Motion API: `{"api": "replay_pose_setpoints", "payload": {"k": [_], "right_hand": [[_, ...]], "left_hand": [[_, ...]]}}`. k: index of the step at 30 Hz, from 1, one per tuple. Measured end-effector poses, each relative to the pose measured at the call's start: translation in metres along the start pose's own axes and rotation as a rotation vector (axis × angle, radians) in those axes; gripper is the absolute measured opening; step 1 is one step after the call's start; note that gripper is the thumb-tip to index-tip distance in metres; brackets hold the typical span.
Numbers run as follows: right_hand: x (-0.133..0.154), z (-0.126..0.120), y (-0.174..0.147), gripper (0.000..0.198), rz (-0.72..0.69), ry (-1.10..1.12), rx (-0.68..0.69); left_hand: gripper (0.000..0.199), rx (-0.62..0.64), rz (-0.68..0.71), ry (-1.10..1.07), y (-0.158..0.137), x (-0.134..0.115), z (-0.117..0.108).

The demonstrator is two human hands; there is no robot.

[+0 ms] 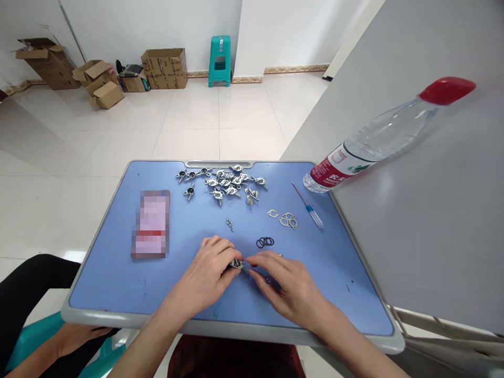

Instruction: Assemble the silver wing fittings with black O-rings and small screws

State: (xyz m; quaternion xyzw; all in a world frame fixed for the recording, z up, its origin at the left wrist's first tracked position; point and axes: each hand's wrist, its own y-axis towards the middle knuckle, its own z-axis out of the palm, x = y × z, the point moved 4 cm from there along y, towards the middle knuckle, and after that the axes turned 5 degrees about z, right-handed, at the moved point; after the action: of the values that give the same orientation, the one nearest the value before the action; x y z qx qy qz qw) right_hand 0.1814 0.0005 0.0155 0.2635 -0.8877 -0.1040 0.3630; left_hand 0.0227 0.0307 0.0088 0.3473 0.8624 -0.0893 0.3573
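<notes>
Silvery metal, the fitting (237,263) near the desk's (118,286) front edge should feel light, stiff, best held by its rim; my left hand (212,268) pinches it, my right hand (290,284) half-curls beside it, hold unclear.

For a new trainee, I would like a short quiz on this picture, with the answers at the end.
1. Choose: what does the left hand hold? A) a thin black ring; B) a small silver metal fitting; C) a flat metal gasket.
2. True or false: the clear plastic bottle with a red cap stands right of the grouped silver fittings.
3. Fill in: the screwdriver with a clear-and-blue handle lies on the ____ half of the blue tabletop.
Key: 1. B; 2. true; 3. right.
</notes>
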Motion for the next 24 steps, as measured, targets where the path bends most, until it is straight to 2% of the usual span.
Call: {"api": "replay_pose_setpoints", "payload": {"k": [5, 6, 9, 12, 15, 18, 20, 24], "right_hand": [[-0.009, -0.028, 0.017, 0.02, 0.367, 0.306, 0.051], [-0.01, -0.03, 0.022, 0.021, 0.398, 0.383, 0.082], [-0.011, -0.031, 0.043, 0.027, 0.314, 0.537, 0.126], [-0.018, -0.028, 0.055, 0.032, 0.258, 0.417, 0.076], [-0.027, -0.02, 0.051, 0.037, 0.295, 0.411, 0.043], [-0.033, -0.011, 0.04, 0.035, 0.342, 0.616, 0.055], [-0.031, -0.007, 0.035, 0.034, 0.313, 0.675, 0.081], [-0.019, -0.004, 0.035, 0.034, 0.215, 0.647, 0.106]], "left_hand": [[0.012, 0.018, 0.002, 0.015, 0.0, 0.0, 0.0], [0.012, 0.021, 0.002, 0.021, 0.0, 0.0, 0.0], [0.012, 0.021, 0.001, 0.033, -0.001, 0.002, 0.0], [0.012, 0.012, -0.004, 0.036, -0.003, 0.003, -0.002], [0.011, -0.001, -0.007, 0.033, -0.004, 0.003, -0.003], [0.011, -0.005, -0.003, 0.026, -0.004, 0.003, -0.003], [0.011, -0.003, -0.007, 0.025, -0.003, 0.002, -0.004], [0.01, 0.002, -0.013, 0.033, -0.003, 0.002, -0.004]]}}
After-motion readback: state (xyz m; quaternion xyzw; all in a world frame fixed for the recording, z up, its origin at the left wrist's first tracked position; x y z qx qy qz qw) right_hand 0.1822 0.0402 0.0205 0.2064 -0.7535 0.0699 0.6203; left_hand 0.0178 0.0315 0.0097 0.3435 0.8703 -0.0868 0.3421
